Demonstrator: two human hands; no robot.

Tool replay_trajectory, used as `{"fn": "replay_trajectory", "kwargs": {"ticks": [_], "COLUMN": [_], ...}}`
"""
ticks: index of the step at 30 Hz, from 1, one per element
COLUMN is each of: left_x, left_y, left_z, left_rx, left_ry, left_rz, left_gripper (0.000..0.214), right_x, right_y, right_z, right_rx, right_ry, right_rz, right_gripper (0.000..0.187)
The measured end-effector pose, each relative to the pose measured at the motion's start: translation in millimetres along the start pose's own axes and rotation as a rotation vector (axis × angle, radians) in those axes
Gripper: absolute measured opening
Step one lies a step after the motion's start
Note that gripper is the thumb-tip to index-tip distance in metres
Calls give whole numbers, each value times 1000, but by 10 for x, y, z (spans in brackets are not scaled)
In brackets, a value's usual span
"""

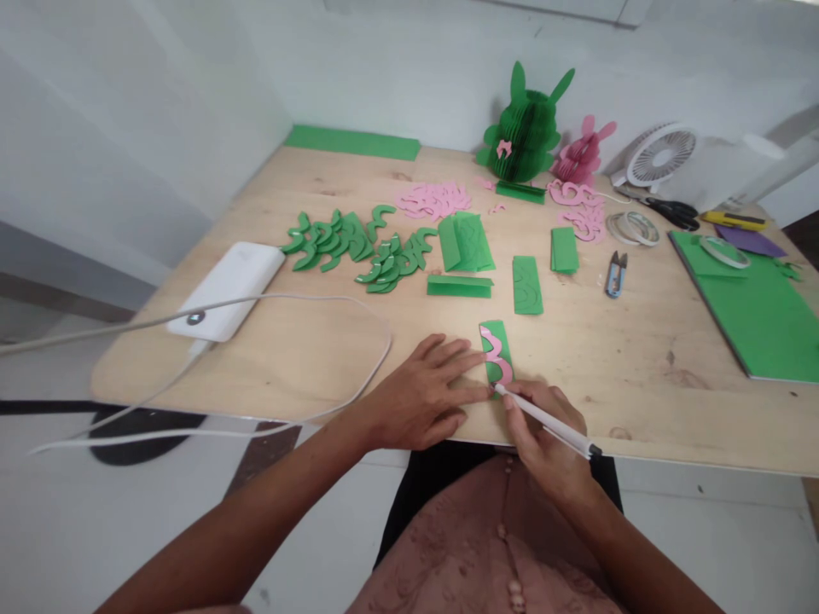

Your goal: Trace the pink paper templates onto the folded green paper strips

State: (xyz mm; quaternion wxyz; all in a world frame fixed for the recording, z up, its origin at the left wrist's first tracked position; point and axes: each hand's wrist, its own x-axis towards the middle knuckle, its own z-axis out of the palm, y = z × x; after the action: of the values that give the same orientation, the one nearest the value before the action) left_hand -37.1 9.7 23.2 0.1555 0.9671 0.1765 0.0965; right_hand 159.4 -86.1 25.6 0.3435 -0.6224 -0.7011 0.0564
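My right hand [547,431] grips a white pen [554,424], its tip down at the lower end of a small green paper piece [505,337]. On that piece lies a pink curved paper cutout [502,370], shaped like a wavy strip. My left hand [432,392] is spread flat on the table from the left, its fingertips touching the cutout and the green piece. Just beyond them lies a green card [527,286] with curved pen outlines on it. A folded green strip [459,286] is to its left.
Green cutouts [333,240], pink cutouts [435,201] and folded green papers [467,241] lie mid-table. At left is a white power bank [227,290] with a looping cable. Thread snips [616,275], tape rolls [633,228], black scissors [671,211] and a fan [660,155] are right. Paper rabbits [528,132] stand behind.
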Motion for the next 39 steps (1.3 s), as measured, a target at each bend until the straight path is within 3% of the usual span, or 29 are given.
{"fn": "replay_trajectory", "kwargs": {"ticks": [11,18,22,25,32,39], "left_x": [-1,-6,-7,-6,-5,-5], "left_y": [5,11,12,14,33,52], "left_z": [11,3,-6,-4,-4,5], "left_rx": [5,9,3,2,38,80], "left_ry": [10,3,-14,0,-14,10], "left_rz": [1,-5,-8,-5,-5,3], "left_gripper": [41,40,39,38,41,42], "right_x": [3,11,-15,-24,-6,-55], "right_y": [-32,96,225,284,346,468], "right_z": [24,-65,-96,-93,-18,76], "right_rx": [35,250,338,247,13,0], "right_ry": [16,105,122,91,47,14], "right_rz": [-12,280,304,245,-96,-160], "right_gripper": [12,10,19,24,23,26]}}
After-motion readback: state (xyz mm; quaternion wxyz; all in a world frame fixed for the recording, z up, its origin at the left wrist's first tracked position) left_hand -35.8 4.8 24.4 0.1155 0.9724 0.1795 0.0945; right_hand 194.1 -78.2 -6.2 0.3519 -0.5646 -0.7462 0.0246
